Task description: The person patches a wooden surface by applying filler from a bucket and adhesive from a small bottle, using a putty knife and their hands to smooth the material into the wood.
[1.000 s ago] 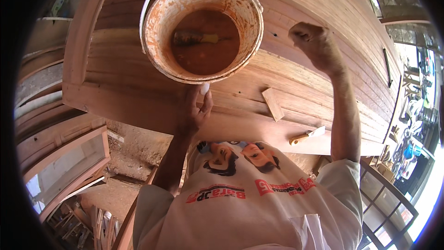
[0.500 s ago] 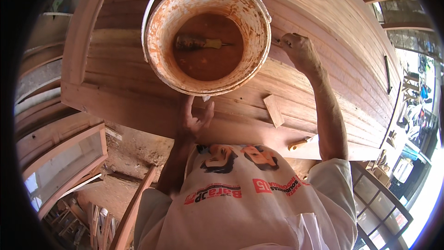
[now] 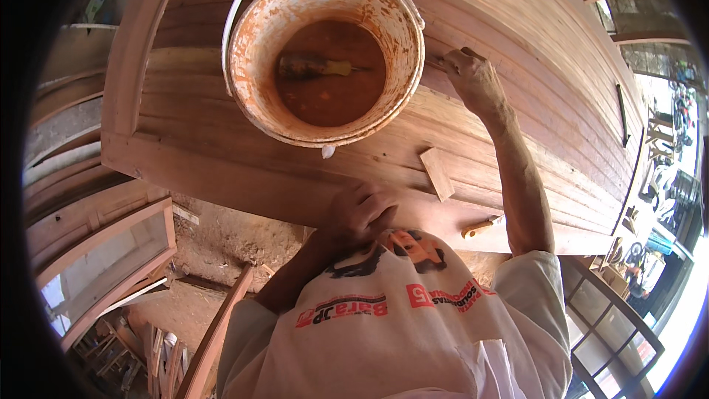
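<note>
Bucket [image 3: 247, 66] first: where is it found from the right hand [image 3: 473, 81]?

At nine o'clock, its rim just beside the fingertips; the right hand is the nearer one, and from the left hand [image 3: 362, 210] the bucket is found between eleven and twelve, farther off

And the tool [image 3: 314, 66] inside it?

It is laid in the brown liquid [image 3: 332, 103], long axis set from nine to three, pale part toward three; whether it is a brush cannot be told

How are the right fingers held?

Bent and nearly closed together over the panel [image 3: 192, 118]; whether something small is pinched, or the wood touched, cannot be told

And the left ones?

Loosely curled by the shirt [image 3: 354, 355]; nothing is seen gripped, but the palm is hidden; the block [image 3: 437, 174] is placed at two o'clock from them, the knife [image 3: 478, 228] past three
</note>
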`<state>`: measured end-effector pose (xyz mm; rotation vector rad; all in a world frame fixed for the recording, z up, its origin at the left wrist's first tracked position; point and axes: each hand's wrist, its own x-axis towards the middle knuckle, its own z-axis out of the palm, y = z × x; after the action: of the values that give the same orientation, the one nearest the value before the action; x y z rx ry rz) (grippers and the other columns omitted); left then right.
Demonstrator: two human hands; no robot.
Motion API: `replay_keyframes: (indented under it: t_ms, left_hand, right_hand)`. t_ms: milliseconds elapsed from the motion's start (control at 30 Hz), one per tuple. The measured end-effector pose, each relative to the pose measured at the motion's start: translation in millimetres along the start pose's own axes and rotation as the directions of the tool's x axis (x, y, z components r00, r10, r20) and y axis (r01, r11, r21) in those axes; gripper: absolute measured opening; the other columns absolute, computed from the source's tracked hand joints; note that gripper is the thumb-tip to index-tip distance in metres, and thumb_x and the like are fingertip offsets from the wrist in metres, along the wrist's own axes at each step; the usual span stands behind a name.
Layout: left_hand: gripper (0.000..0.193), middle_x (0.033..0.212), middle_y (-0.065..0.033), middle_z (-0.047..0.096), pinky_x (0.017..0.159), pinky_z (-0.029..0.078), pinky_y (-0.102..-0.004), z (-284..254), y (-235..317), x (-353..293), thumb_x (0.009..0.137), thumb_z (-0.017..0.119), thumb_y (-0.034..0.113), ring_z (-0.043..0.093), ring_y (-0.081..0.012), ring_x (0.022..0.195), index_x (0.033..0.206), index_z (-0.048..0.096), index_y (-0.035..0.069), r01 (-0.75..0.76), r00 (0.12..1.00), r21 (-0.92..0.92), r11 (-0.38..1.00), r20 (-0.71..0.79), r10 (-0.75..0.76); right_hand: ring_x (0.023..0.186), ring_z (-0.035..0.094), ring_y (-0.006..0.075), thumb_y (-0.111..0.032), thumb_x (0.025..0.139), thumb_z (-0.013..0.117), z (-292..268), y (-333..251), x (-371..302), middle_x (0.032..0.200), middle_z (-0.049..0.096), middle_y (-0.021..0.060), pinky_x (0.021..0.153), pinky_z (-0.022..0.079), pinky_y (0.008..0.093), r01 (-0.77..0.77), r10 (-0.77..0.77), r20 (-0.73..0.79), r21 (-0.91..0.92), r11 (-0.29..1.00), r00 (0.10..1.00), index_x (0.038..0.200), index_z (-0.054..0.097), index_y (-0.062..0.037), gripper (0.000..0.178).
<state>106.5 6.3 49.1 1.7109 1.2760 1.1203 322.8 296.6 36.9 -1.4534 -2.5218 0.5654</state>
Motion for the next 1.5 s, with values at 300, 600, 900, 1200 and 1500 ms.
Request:
replay_keyframes:
  t_ms: [300, 600, 900, 1200, 1500]
  left_hand:
    - [0.046, 0.130, -0.0169, 0.063, 0.107, 0.051, -0.0526, 62, -35, 138, 0.089, 0.081, 0.007, 0.060, -0.0388, 0.127, 0.132, 0.067, 0.002, -0.084, 0.971, 0.302, 0.950, -0.187, 0.146]
    - [0.067, 0.148, -0.0175, 0.054, 0.115, 0.045, -0.0551, 80, -69, 165, 0.090, 0.081, 0.019, 0.051, -0.0398, 0.140, 0.150, 0.057, 0.004, 0.058, 0.970, 0.505, 0.861, -0.233, 0.071]
    - [0.073, 0.146, -0.0194, 0.050, 0.113, 0.040, -0.0561, 86, -61, 173, 0.091, 0.079, 0.026, 0.049, -0.0403, 0.137, 0.156, 0.054, 0.004, 0.152, 0.973, 0.595, 0.789, -0.233, -0.012]
    - [0.068, 0.141, -0.0171, 0.052, 0.111, 0.041, -0.0568, 88, -59, 176, 0.087, 0.082, 0.025, 0.051, -0.0397, 0.133, 0.149, 0.060, 0.007, 0.123, 0.968, 0.622, 0.773, -0.246, 0.044]
    - [0.063, 0.140, -0.0151, 0.052, 0.110, 0.041, -0.0563, 85, -57, 179, 0.090, 0.080, 0.027, 0.050, -0.0386, 0.132, 0.149, 0.063, 0.013, 0.150, 0.976, 0.620, 0.770, -0.219, -0.014]
  right_hand:
    - [0.100, 0.074, 0.0463, -0.016, 0.105, 0.065, 7, 6, -3, 0.110, 0.075, 0.0234, 0.085, 0.061, 0.0550, 0.041, -0.036, -0.073, 0.077, 0.996, 0.997, 0.112, 0.074, -0.0033, 0.017]
    - [0.102, 0.074, 0.0445, -0.013, 0.105, 0.067, 11, 7, -7, 0.110, 0.075, 0.0208, 0.086, 0.062, 0.0542, 0.128, -0.116, -0.145, 0.076, 0.989, 0.983, 0.114, 0.073, -0.0028, 0.014]
    - [0.105, 0.073, 0.0403, -0.012, 0.105, 0.068, 9, 3, -21, 0.112, 0.075, 0.0179, 0.089, 0.061, 0.0481, 0.139, -0.101, -0.195, 0.194, 0.971, 0.976, 0.116, 0.074, -0.0040, 0.015]
    - [0.111, 0.072, 0.0422, -0.015, 0.104, 0.067, 24, 23, -13, 0.117, 0.073, 0.0211, 0.092, 0.061, 0.0511, 0.213, -0.200, -0.167, 0.064, 0.975, 0.966, 0.122, 0.074, -0.0078, 0.021]
    - [0.115, 0.070, 0.0403, -0.012, 0.103, 0.067, 24, 18, -31, 0.115, 0.072, 0.0186, 0.096, 0.060, 0.0496, 0.090, -0.018, -0.275, 0.251, 0.964, 0.961, 0.124, 0.077, -0.0086, 0.023]
